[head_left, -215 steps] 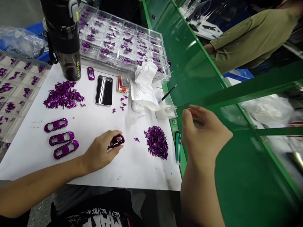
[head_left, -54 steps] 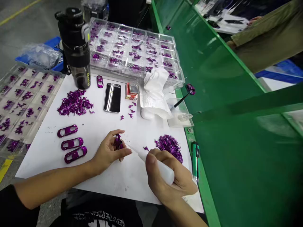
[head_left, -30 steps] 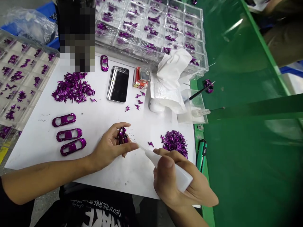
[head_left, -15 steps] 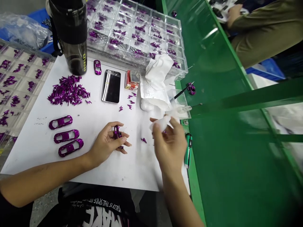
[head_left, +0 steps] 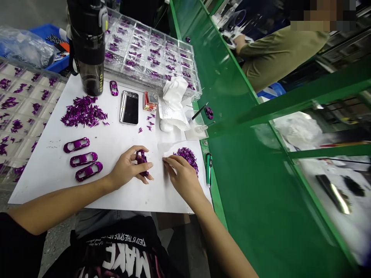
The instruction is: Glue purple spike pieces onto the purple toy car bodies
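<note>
My left hand (head_left: 129, 166) is closed around a purple toy car body (head_left: 142, 162), held tilted above the white work surface, its thumb lying across the shell. Just to the right, my right hand (head_left: 184, 175) reaches down to the surface with thumb and fingertips pinched together. Whatever is between those fingertips is too small or hidden to make out. Right behind that hand lies a heap of small purple pointed pieces (head_left: 188, 156), partly covered by it. Three more purple car bodies (head_left: 84, 158) rest in a row at the left.
A larger heap of purple pieces (head_left: 82, 112) lies at the back left, near a dark bottle (head_left: 89, 50). A phone (head_left: 129, 108), a small red box (head_left: 150, 101) and crumpled tissue (head_left: 175, 92) stand behind. Divided trays (head_left: 150, 54) and a green partition (head_left: 226, 154) border the surface.
My right hand has let go of the white object it held and come down left to the surface, fingertips pinched. The right heap now shows. My left hand still holds the car body.
</note>
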`<state>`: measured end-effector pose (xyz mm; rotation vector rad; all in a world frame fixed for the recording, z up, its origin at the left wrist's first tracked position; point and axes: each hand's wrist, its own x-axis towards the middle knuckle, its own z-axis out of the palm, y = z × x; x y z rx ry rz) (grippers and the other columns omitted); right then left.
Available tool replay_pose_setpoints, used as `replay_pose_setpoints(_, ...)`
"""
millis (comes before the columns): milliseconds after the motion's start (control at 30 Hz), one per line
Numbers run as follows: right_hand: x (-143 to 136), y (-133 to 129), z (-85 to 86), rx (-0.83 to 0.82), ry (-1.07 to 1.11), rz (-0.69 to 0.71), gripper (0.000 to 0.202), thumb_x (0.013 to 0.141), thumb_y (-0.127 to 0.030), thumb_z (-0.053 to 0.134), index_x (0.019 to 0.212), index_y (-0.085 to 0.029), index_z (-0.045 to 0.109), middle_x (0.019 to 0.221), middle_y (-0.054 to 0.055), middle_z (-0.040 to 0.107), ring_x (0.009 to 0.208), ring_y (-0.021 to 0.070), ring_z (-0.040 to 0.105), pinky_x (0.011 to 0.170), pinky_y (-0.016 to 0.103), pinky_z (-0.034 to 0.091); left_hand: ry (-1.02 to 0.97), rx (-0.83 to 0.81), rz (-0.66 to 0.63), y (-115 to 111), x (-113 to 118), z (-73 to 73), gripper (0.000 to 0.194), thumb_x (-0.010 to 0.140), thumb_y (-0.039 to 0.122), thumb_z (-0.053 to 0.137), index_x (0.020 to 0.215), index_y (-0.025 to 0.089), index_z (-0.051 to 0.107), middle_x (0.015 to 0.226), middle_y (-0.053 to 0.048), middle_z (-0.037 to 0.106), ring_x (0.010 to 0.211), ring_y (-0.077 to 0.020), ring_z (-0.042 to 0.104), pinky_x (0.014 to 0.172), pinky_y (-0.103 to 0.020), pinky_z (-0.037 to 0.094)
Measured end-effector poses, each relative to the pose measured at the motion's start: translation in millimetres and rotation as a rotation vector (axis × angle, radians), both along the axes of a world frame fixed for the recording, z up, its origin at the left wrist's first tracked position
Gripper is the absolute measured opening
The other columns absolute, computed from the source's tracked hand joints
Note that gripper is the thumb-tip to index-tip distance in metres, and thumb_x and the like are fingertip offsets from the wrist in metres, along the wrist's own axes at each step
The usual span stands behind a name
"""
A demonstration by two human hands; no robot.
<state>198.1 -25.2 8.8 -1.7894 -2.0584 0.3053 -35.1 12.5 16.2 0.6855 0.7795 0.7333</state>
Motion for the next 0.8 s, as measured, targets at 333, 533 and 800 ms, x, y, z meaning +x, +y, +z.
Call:
replay_pose_setpoints(333,-3.8,10.4,6.3,-0.099,-0.009,0.106,0.019,0.089,-0.013,0.053,0.105,-0.017,0.064,0.08,0.006,0.064,0.067,0.0209,0.062,0.064,0.035,0.056,-0.026,-0.005,0.068,0.2,-0.1,1.9,0.055,0.077,0.035,0.088,0.115,0.02,0.052,0.094,-0.002,0.069,0.065,-0.0232,0.079,0.052,-0.03,0.063)
replay_pose_setpoints(533,-23.7,7.5,31.9,-0.275,0.375,0.076,0.017,0.095,-0.03,0.062,0.105,-0.02,0.072,0.089,0.005,0.069,0.075,0.0186,0.073,0.064,0.031,0.064,-0.046,-0.039,0.194,8.8,-0.3,-1.4,0.042,0.086,0.041,0.077,0.114,0.02,0.053,0.094,-0.004,0.069,0.071,-0.0225,0.078,0.057,-0.033,0.065)
replay_pose_setpoints(800,-52.9,40.1,47.4,-0.438,0.909,0.063,0.026,0.084,-0.041,0.083,0.098,-0.019,0.076,0.089,0.006,0.08,0.075,0.0198,0.076,0.067,0.033,0.067,-0.069,-0.107,0.222,16.9,-3.6,-1.9,0.041,0.088,0.052,0.069,0.111,0.02,0.056,0.091,-0.006,0.074,0.058,-0.0191,0.071,0.043,-0.029,0.058)
